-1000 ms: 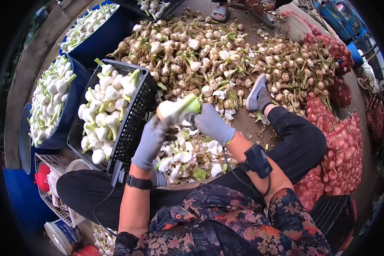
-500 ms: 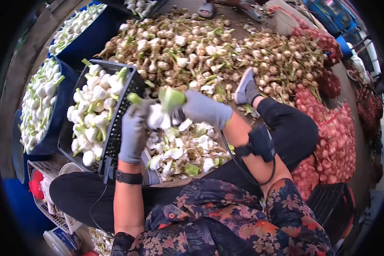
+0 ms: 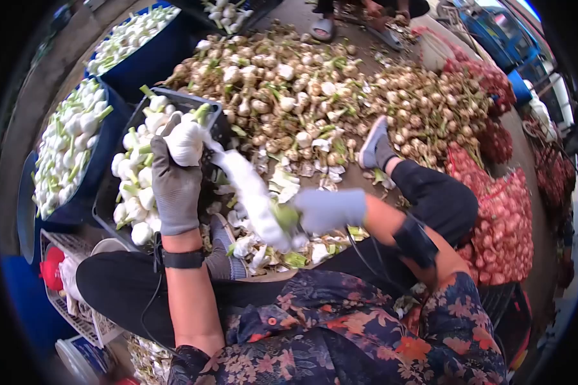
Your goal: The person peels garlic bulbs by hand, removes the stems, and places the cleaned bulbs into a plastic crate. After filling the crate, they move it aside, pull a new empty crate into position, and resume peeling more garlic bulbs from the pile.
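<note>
Your left hand [image 3: 176, 189] clasps a garlic bulb [image 3: 186, 144] near the black crate [image 3: 218, 120] at left. Your right hand [image 3: 331, 210] blurs beside white-green peel [image 3: 255, 200]; I can't tell its grip.

Left grip [image 3: 175, 183] raised, right grip [image 3: 327, 208] lower and blurred

The left forearm [image 3: 192, 301] rises nearly upright from the lower left of the frame, its wrist [image 3: 181, 242] almost straight, the gloved grip curled in a hold. The right forearm [image 3: 388, 221] slants from the right of the frame toward the centre, elbow bent, its gloved grip too smeared to read. They stand well apart.
</note>
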Available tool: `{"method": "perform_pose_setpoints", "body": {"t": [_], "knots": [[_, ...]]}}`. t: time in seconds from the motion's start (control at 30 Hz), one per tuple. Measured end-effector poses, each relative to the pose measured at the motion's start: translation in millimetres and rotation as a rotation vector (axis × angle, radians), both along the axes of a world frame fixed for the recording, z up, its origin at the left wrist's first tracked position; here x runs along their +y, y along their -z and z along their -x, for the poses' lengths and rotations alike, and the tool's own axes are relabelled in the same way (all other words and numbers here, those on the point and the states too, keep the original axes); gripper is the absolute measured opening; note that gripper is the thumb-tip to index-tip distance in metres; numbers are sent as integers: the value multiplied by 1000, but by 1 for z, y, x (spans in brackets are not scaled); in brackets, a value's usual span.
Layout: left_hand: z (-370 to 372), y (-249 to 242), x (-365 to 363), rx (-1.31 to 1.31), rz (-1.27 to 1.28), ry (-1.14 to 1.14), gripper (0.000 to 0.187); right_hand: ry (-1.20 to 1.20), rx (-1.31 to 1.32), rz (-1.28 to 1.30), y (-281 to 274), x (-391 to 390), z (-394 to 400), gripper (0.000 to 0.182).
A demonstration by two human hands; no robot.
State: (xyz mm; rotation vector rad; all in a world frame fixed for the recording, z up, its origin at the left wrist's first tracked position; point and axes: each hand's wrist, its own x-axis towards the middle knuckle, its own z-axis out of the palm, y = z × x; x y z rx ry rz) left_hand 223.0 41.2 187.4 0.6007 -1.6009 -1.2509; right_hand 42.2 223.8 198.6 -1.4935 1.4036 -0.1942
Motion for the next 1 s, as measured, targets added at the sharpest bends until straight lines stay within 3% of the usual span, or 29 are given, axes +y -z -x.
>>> {"method": "perform_pose_setpoints", "body": {"t": [0.03,0.07,0.1,0.17,0.23,0.3,0.47,0.5,0.57,0.63,0.7,0.73,0.77,0.87,0.9,0.97,1.0], "knots": [[-6,9,-10,-106,129,-121,32,-90,-157,-8,-29,8,-8,28],[-11,19,-18,47,-58,-163,31,-107,-25,-56,-33,17,-13,30],[-26,28,-35,711,-686,16,32,-118,-24,-68,-37,23,-9,31],[-37,31,-44,740,-765,-31,37,-112,-20,73,-9,31,10,29],[-26,23,-31,623,-691,135,38,106,697,23,7,32,29,23],[-7,8,-13,422,-472,107,38,91,689,46,16,48,32,21],[12,6,1,564,-688,216,38,-44,473,26,-47,125,-18,19],[15,10,3,568,-690,209,38,-37,549,170,-61,145,-20,20],[20,20,10,428,-579,238,38,20,772,4,-99,159,-15,14],[22,26,10,334,-515,234,38,143,932,43,-120,188,7,17],[27,37,5,542,-825,301,38,402,1015,129,-135,216,38,18],[28,36,7,547,-828,333,38,590,1060,210,-141,232,56,20],[31,36,8,535,-824,325,38,636,1251,121,-148,248,76,19],[36,53,1,711,-1114,449,41,913,1379,41,-141,318,155,17],[38,47,5,743,-1165,444,39,906,1364,62,-134,332,170,17],[43,42,9,728,-1122,462,38,769,1455,-220,-127,332,182,21],[45,37,14,670,-1064,354,31,732,1414,-336,-121,321,181,25]]}}
